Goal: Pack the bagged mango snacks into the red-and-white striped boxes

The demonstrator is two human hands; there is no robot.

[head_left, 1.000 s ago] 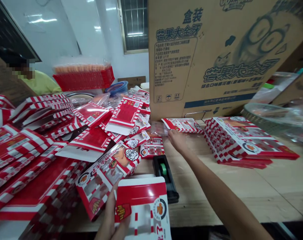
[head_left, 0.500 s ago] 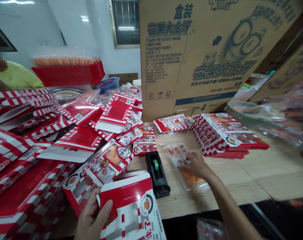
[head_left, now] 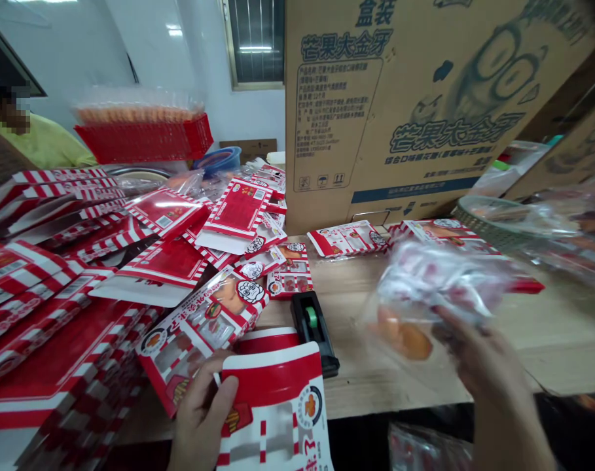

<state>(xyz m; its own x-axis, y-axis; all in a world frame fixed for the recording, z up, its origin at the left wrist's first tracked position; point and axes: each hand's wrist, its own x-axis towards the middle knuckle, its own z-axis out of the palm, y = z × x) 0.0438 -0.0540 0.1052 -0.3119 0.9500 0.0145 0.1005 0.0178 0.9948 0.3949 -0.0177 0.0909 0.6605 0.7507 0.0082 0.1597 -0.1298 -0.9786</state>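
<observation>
My left hand grips a red and white printed carton with cut-out windows, thumb on its face and fingers behind. A second red flap shows just behind that carton. Raised over the table, my right hand pinches a clear plastic bag; orange-brown food pieces and smaller reddish packets show through it, blurred by motion. Between the hands lies a black tape dispenser with a green roll. A filled carton with windows rests just beyond my left hand.
Piled red and white cartons crowd the left side. A large cardboard box stands at the back. Stacked cartons sit behind the bag, near a green basket. A person in yellow is at far left.
My right hand has lifted the clear bag off the table and moved it up and to the right. The left hand still holds the carton, slightly further right in view.
</observation>
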